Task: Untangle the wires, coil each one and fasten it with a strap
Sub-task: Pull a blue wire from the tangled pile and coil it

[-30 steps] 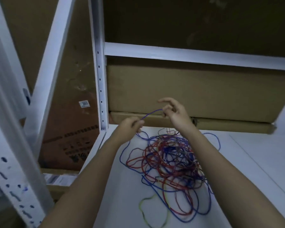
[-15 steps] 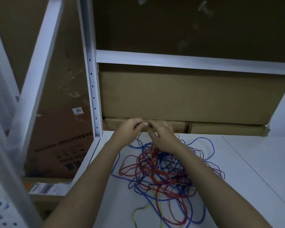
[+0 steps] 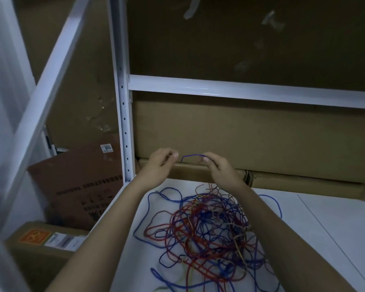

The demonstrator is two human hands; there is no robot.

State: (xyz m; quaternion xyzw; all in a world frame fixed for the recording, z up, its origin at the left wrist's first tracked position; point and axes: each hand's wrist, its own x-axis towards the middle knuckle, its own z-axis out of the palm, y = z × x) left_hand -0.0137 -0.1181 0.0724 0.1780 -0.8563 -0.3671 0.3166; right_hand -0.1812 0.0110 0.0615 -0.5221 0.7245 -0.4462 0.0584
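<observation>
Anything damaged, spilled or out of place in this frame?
Only the tangled wires on the white shelf, expected for this task. Left of the rack, a brown cardboard box leans tilted, and tape scraps cling to the back panel.

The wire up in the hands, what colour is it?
Blue wire, head view.

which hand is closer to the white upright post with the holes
Left. The left hand is raised just right of the upright post, near its lower end. The right hand is further right, pinching a blue wire above the tangle.
</observation>
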